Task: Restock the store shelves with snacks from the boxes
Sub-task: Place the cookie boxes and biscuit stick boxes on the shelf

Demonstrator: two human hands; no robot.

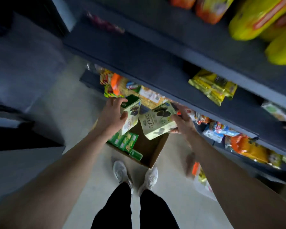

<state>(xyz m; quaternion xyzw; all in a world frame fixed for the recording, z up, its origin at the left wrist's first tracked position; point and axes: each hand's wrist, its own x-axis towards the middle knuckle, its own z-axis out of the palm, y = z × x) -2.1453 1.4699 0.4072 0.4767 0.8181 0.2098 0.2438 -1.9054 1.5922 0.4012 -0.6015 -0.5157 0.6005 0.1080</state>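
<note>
The person stood over an open cardboard box (149, 149) on the pale floor, both arms stretched out above it. The left hand (111, 115) gripped one pale green cookie pack (130, 117), the thumb pressed on its front face and the other fingers curled over its dark green top end. The right hand (182, 120) held a second cookie pack (158, 123), tilted, with the fingers wrapped around its right edge. The two packs were just beside each other above the box, perhaps touching at one corner. Inside the box, at its left side, stood several green packets (126, 142). Beyond the box were the dark shelves (155, 63) with many colourful snack bags. Two white shoes (135, 175) stood near the box.
</note>
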